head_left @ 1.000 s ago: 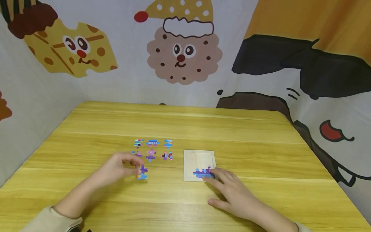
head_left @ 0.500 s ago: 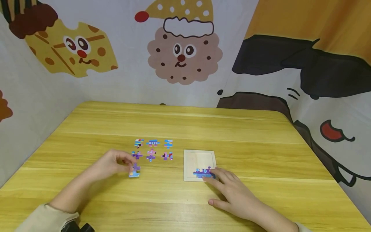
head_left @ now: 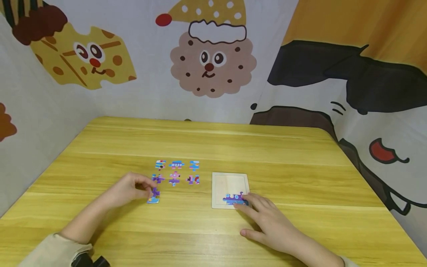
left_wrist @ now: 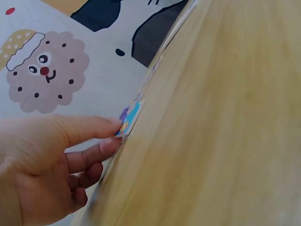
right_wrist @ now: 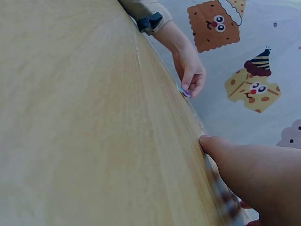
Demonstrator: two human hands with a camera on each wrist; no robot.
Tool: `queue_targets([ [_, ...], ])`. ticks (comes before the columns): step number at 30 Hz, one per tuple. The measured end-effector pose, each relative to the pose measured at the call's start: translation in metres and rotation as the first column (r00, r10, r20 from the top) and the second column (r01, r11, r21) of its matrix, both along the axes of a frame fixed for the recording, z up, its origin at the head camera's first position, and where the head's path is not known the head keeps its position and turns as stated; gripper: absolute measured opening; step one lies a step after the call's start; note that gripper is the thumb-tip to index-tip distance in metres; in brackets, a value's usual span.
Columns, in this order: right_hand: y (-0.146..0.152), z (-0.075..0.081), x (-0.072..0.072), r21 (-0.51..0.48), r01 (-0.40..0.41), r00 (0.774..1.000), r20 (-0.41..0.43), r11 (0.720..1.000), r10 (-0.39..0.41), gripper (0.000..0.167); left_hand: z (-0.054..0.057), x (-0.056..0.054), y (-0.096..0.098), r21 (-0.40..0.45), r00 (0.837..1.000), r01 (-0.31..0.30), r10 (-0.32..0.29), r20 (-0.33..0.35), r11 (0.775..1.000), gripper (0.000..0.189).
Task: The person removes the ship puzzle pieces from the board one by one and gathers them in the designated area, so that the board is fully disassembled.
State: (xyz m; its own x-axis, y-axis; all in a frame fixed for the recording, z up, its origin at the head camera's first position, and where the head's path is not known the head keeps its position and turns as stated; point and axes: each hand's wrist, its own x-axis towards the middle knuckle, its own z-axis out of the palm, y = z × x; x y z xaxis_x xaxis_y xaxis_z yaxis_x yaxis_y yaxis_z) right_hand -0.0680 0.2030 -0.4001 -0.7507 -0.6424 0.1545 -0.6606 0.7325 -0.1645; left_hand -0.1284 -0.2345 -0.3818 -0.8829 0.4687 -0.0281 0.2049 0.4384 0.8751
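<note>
My left hand (head_left: 134, 189) pinches a purple and blue jigsaw piece (head_left: 154, 198) between thumb and fingers, low over the table. In the left wrist view the piece (left_wrist: 133, 115) is tilted, its edge close to the wood. Fingers of my right hand (head_left: 270, 224) lie spread over the lower right corner of a square wooden puzzle tray (head_left: 217, 181). Their tips touch joined purple and blue pieces (head_left: 231, 199) inside it and partly cover them. The right thumb is apart from the tray, by the tabletop.
Left of the tray, several loose jigsaw pieces lie in two rows, among them a blue one (head_left: 176, 164) and a pink one (head_left: 174, 178). The wood-grain table (head_left: 213, 144) ends at a cartoon-printed cloth (head_left: 146, 100) behind.
My left hand has drawn back to the left with its jigsaw piece, uncovering a purple piece in the nearer row. The right hand stays put on the tray.
</note>
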Motion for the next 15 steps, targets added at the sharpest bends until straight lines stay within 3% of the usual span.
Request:
queue_targets([
  [7, -0.0011, 0.0006, 0.0001, -0.009, 0.003, 1.000, 0.006, 1.000, -0.003, 0.064, -0.0048, -0.0022, 0.0008, -0.067, 0.998, -0.011, 0.008, -0.055, 0.998, 0.022],
  [15, -0.0005, 0.0003, 0.0001, -0.009, 0.003, 1.000, 0.005, 1.000, -0.003, 0.064, -0.0016, -0.0023, 0.0008, -0.128, 0.995, 0.000, -0.013, -0.099, 0.992, 0.022],
])
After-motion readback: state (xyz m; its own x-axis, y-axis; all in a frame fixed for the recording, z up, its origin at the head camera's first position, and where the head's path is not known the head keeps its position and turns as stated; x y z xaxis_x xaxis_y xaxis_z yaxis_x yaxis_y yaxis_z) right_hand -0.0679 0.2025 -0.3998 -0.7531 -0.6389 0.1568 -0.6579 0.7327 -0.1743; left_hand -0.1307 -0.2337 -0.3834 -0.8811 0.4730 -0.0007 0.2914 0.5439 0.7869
